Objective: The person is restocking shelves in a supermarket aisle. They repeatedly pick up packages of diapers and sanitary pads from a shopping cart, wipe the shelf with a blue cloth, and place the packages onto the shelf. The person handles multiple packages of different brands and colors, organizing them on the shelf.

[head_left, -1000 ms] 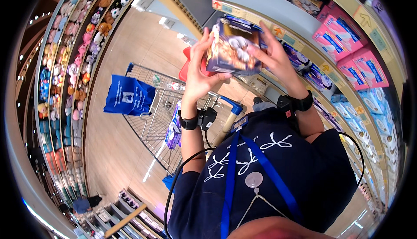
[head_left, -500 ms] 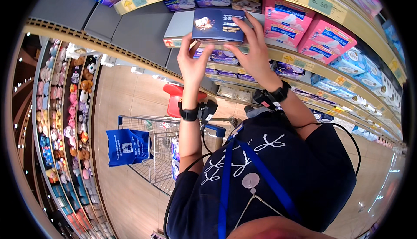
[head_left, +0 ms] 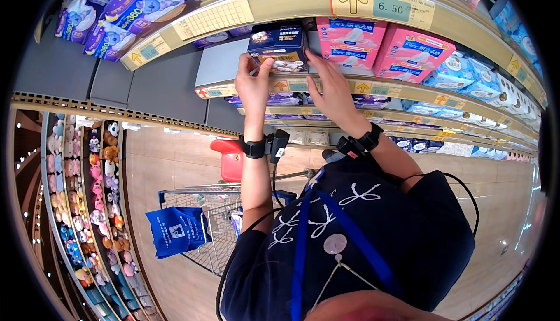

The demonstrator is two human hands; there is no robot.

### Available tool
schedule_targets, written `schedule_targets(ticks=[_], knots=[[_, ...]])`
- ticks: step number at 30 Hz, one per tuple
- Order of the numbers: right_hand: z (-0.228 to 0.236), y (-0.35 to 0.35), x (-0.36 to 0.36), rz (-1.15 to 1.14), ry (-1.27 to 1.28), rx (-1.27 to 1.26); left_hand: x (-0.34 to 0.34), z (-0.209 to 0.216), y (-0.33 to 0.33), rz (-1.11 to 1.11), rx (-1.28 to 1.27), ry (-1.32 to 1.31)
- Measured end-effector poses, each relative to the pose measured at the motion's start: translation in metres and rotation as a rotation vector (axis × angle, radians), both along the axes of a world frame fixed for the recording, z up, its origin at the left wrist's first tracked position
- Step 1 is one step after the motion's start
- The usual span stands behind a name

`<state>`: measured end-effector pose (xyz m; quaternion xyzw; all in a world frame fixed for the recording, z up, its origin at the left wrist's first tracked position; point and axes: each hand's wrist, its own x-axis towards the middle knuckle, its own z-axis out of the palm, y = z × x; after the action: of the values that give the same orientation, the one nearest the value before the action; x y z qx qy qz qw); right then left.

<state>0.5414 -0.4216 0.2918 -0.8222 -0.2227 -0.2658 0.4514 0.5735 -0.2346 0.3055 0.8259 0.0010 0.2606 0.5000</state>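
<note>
A dark blue packet [head_left: 279,46] sits on a store shelf [head_left: 233,88], between an empty grey stretch to its left and pink packets [head_left: 350,41] to its right. My left hand [head_left: 254,82] grips the packet's lower left corner. My right hand [head_left: 329,85] lies flat against its right side, fingers pointing up. Both wrists wear black bands, and a small black device [head_left: 276,144] hangs at the left wrist.
A wire shopping cart [head_left: 219,227] with a blue bag [head_left: 177,230] and a red child seat [head_left: 232,159] stands below on the tan floor. Shelves of blue and purple packets [head_left: 116,15] run above, pale blue packets [head_left: 466,82] to the right, plush toys [head_left: 99,204] at left.
The packet moved from in front of the shelves into the shelf slot beside the pink packets. Both hands followed it up and in, and the view tilted upward.
</note>
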Motion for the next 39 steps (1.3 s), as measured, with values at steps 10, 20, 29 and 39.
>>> schedule_targets(ticks=[10,20,29,39], knots=[[-0.002,-0.016,-0.015,-0.055,-0.058,0.196,-0.016,0.015,-0.022,-0.088,-0.026,0.141],[-0.007,0.064,-0.037,0.467,-0.123,0.114,-0.124,0.002,0.054,0.127,0.019,0.171],[-0.049,0.205,-0.145,1.237,0.413,-0.142,-0.352,-0.062,0.112,0.712,-0.248,0.367],[-0.198,0.355,-0.268,1.445,0.496,-0.873,-0.592,-0.211,0.170,1.242,-0.300,0.742]])
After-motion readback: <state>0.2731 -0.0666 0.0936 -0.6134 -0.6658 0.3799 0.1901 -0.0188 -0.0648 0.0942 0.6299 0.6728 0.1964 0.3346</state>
